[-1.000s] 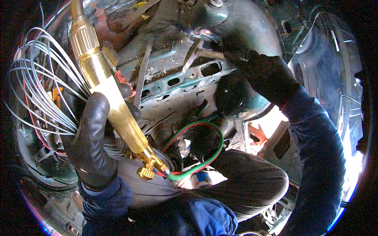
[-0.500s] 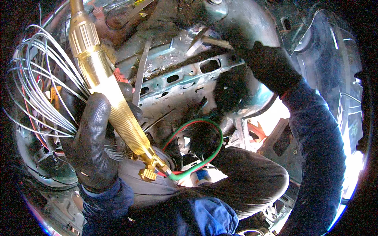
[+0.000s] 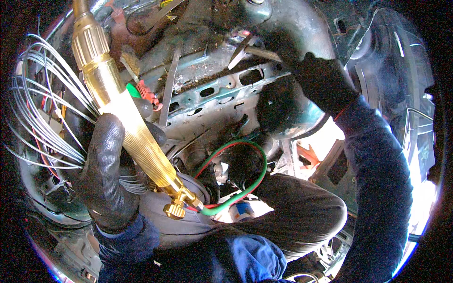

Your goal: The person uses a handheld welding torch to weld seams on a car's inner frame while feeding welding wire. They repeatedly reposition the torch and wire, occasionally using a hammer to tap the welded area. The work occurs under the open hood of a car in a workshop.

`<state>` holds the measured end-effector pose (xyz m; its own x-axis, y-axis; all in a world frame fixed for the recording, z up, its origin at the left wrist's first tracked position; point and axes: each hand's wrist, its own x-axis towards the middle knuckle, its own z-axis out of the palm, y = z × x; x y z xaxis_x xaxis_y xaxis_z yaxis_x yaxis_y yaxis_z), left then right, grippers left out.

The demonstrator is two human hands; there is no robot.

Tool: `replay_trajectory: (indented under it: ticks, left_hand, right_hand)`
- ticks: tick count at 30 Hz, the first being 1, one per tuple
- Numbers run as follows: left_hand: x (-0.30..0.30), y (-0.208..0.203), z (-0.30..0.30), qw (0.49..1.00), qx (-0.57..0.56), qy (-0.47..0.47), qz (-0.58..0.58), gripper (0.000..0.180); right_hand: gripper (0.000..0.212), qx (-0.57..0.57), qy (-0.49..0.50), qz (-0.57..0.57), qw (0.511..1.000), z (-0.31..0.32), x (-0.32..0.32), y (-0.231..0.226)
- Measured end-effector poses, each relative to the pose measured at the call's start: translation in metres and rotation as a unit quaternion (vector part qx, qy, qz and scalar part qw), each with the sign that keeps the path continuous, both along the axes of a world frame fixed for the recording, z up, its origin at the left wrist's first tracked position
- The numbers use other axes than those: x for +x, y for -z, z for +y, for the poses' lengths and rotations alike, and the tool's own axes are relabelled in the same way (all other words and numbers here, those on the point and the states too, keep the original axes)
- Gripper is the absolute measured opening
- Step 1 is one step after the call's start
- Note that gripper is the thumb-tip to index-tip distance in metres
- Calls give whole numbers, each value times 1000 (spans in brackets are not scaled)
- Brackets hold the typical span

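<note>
My left hand (image 3: 106,170), in a black glove, is closed around a brass gas torch (image 3: 139,134) with a ribbed handle and a valve knob at its lower end. The same hand grips a looped bundle of thin grey-white rods or wires (image 3: 52,89), fanning out to the left. Green and red hoses (image 3: 262,165) curve away from the torch's lower end. At the upper right my gloved right hand (image 3: 323,78) is shut on a hammer (image 3: 257,51), whose narrow head lies close over dented sheet metal. No flame shows; the torch's tip is outside the view.
A car body's bare metal surrounds me, with a slotted crossmember (image 3: 226,87) ahead. Behind the torch are a red toothed piece (image 3: 147,94) and a small green piece (image 3: 133,90). A panel (image 3: 377,80) stands at the right. My bent knee (image 3: 311,212) is below.
My left hand and the torch have shifted slightly left, uncovering more of the red and green pieces. The hammer's head has turned a little in my right hand, which stays nearly in place.
</note>
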<state>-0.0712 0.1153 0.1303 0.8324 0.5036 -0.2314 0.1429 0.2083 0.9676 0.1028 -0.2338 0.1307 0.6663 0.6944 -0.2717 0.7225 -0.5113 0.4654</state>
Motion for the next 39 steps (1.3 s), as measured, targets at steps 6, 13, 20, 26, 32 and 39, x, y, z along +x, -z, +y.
replay_trajectory:
  ticks: [6, 13, 20, 26, 32, 39]
  left_hand:
    - [-14, -5, 10, 986, 155, -9, -61, 44]
    - [-20, -21, 13, 989, 61, -40, -128, 54]
    - [-35, -35, 13, 992, -22, 67, -101, 36]
    - [-49, -36, 7, 980, 80, 121, -134, 29]
    - [-80, -63, 7, 984, 43, 53, -166, 28]
    - [-102, -84, 13, 976, -72, 94, -182, 33]
  right_hand:
    - [51, 19, 46, 2, 999, -23, -24, 9]
    - [50, 125, 90, 26, 988, -71, -98, 4]
    - [43, 386, 356, 157, 837, -154, -244, 39]
    - [41, 312, 572, 167, 740, -186, -425, 163]
    - [39, 368, 658, 187, 629, -167, -510, 225]
    - [37, 531, 633, 19, 563, -219, -464, 162]
